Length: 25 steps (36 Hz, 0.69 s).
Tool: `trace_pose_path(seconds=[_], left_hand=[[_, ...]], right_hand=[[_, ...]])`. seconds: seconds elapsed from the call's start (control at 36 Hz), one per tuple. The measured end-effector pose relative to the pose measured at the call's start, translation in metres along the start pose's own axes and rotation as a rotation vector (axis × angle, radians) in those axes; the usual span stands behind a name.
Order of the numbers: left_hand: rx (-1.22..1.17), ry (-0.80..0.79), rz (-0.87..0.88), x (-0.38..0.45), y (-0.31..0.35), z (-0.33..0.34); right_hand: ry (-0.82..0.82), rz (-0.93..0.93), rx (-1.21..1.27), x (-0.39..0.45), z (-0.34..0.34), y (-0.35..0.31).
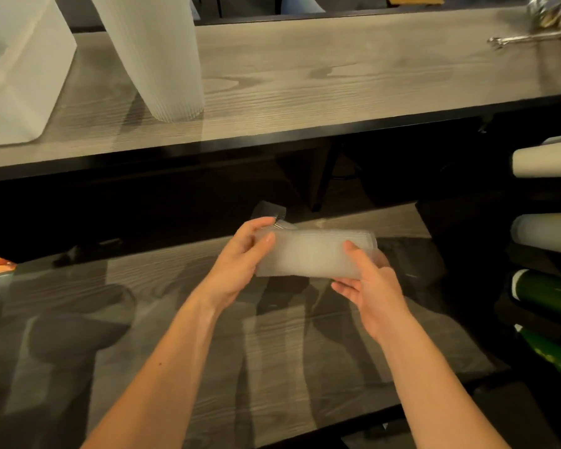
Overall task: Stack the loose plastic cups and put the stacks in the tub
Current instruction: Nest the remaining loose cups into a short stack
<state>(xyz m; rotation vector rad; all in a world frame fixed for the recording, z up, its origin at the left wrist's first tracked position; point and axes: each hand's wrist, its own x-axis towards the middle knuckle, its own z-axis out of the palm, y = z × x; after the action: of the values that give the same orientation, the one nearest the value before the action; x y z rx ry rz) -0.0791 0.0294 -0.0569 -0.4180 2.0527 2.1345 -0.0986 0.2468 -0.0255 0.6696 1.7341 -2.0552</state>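
While I watched the head view:
Cup stack (pixel 311 252): lay sideways above the lower wooden table (pixel 175 335), held between both hands.
Left hand (pixel 240 257): I saw it curled around 1 end.
Right hand (pixel 370 286): gripped the other end.
Tub (pixel 17 76): white, on the upper counter (pixel 305 82), beside a tall stack (pixel 156 56).

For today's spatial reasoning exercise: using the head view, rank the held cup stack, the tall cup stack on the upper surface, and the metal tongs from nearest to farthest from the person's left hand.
1. Held cup stack: in the left hand's own grip, centre.
2. Tall cup stack: standing on the upper surface, up and left.
3. Metal tongs: far upper right corner.
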Motion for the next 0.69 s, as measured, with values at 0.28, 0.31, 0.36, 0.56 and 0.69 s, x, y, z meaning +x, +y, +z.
trace_pose_path(seconds=[0.28, 0.31, 0.36, 0.56, 0.69], left_hand=[[0.030, 0.413, -0.078, 0.022, -0.019, 0.042], [0.156, 0.461, -0.101, 0.028, -0.025, 0.043], [0.356, 0.439, -0.161, 0.038, -0.038, 0.045], [0.831, 0.441, -0.210, 0.054, -0.052, 0.049], [0.477, 0.355, -0.199, 0.045, -0.070, 0.036]], right_hand=[[0.095, 0.062, 0.071, 0.009, -0.012, 0.006], [0.132, 0.073, 0.095, 0.011, -0.013, 0.007], [0.181, 0.100, 0.138, 0.014, -0.015, 0.009], [0.223, 0.102, 0.138, 0.022, -0.026, 0.012], [0.223, 0.104, 0.175, 0.027, -0.027, 0.007]])
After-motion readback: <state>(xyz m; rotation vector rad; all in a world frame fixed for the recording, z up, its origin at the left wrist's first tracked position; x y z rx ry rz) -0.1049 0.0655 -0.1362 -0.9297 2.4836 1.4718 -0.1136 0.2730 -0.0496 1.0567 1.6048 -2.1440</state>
